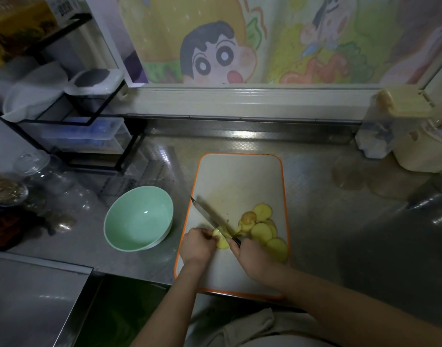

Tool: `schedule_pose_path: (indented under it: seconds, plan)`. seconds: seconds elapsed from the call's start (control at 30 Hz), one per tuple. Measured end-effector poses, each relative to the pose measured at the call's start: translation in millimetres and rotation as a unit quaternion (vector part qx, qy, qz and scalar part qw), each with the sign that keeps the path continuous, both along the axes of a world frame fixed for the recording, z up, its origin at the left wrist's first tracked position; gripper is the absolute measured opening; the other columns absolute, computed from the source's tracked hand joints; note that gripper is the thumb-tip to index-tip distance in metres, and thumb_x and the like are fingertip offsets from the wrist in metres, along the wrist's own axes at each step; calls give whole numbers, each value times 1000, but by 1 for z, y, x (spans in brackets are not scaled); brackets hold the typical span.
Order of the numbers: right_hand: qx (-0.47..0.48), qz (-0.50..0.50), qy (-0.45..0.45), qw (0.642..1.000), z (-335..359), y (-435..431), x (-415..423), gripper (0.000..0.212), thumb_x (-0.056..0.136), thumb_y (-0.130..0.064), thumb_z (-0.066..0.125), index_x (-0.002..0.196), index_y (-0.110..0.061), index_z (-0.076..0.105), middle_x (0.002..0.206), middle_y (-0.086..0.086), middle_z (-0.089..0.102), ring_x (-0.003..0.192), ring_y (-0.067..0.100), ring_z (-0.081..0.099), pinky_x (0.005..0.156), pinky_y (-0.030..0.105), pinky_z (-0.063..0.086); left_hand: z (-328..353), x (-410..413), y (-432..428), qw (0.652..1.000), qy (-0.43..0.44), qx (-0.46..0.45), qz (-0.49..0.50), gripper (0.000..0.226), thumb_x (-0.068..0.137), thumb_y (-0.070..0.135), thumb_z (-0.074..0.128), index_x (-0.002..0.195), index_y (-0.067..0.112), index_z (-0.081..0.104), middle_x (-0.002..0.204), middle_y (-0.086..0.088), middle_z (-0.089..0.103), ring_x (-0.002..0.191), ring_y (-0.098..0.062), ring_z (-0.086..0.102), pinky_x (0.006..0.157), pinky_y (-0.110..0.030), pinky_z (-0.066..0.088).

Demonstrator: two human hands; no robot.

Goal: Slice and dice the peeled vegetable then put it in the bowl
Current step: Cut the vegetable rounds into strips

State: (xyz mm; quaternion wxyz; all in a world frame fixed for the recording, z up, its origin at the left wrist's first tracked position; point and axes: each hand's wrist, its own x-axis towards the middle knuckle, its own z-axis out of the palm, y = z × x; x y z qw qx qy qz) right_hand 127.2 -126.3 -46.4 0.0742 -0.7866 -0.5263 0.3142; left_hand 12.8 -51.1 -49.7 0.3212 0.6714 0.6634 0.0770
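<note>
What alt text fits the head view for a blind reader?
A person slices a peeled vegetable on an orange-rimmed cutting board: the left hand holds it, the right hand grips a knife set against it. Round slices lie right of the blade, and an empty green bowl stands on the counter left of the board.

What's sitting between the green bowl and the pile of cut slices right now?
Head view: the orange rim of the cutting board, the left hand holding the uncut piece, and the knife blade.
</note>
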Motion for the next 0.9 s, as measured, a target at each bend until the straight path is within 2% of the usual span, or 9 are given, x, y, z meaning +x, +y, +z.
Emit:
schedule_pose_path:
  seconds: [0.03, 0.13, 0.27, 0.37, 0.43, 0.53, 0.57, 0.67, 0.9]
  plan:
    - [-13, -5, 31, 999, 0, -1, 3, 47, 103, -38, 26, 114, -6, 59, 72, 7, 53, 60, 14, 51, 45, 20, 24, 0, 0, 0, 1000, 0, -1, 1, 20, 80, 29, 68, 97, 21, 73, 100, -4, 72, 100, -22, 63, 77, -26, 47]
    - [-16, -47, 138, 989, 1, -3, 10, 58, 100, -46, 28, 108, 3, 58, 65, -2, 41, 57, 6, 36, 55, 17, 29, 0, 0, 0, 1000, -2, -3, 2, 19, 80, 30, 68, 96, 21, 73, 99, -3, 72, 100, -21, 64, 75, -24, 46]
    - [-7, -53, 137, 989, 2, -2, 11, 66, 93, -60, 23, 97, -5, 58, 66, -1, 44, 58, 7, 38, 58, 18, 33, -1, 0, -1, 1000, -1, -6, 5, 17, 80, 32, 67, 92, 22, 73, 96, -2, 72, 96, -21, 64, 72, -24, 45]
    - [-10, -43, 117, 992, 2, -3, 10, 43, 101, -43, 28, 100, -12, 57, 71, 5, 51, 55, 10, 38, 53, 21, 31, -2, 0, -1, 1000, -2, -6, 5, 16, 80, 32, 67, 91, 22, 73, 96, -2, 72, 97, -21, 64, 73, -24, 45]
    - [-11, -53, 115, 992, 4, -3, 9, 41, 103, -37, 30, 98, -9, 60, 70, 7, 54, 56, 20, 46, 48, 27, 28, -3, -1, -1, 1000, -4, -4, 3, 16, 80, 32, 66, 92, 23, 73, 96, -2, 72, 97, -22, 64, 74, -25, 46]
    - [-13, -60, 147, 987, 9, 1, 12, 41, 103, -37, 29, 89, -12, 58, 70, 9, 52, 69, 25, 55, 50, 26, 29, -3, -1, -2, 1000, -7, -2, 3, 16, 80, 32, 66, 92, 24, 73, 97, -3, 72, 98, -23, 64, 76, -26, 47]
    - [-10, -56, 147, 987, 12, 1, 11, 41, 103, -35, 29, 85, -12, 59, 67, 9, 48, 68, 27, 55, 49, 27, 26, -3, -1, -2, 1000, -12, -3, 3, 16, 80, 32, 67, 92, 24, 73, 97, -3, 72, 98, -23, 63, 76, -26, 47]
    - [14, -72, 140, 987, 18, 0, 7, 48, 100, -40, 36, 58, -16, 39, 57, 1, 40, 52, 16, 42, 45, 25, 23, -4, -2, -4, 1000, -23, -8, 5, 14, 79, 31, 66, 88, 24, 73, 94, -3, 72, 96, -24, 64, 73, -24, 46]
    - [45, -88, 145, 984, 22, -6, 4, 50, 99, -44, 37, 57, -17, 37, 54, 0, 39, 51, 16, 40, 49, 28, 27, -10, -5, -5, 999, -50, -19, 6, 13, 79, 35, 67, 86, 25, 73, 82, 0, 72, 85, -20, 66, 66, -23, 45]
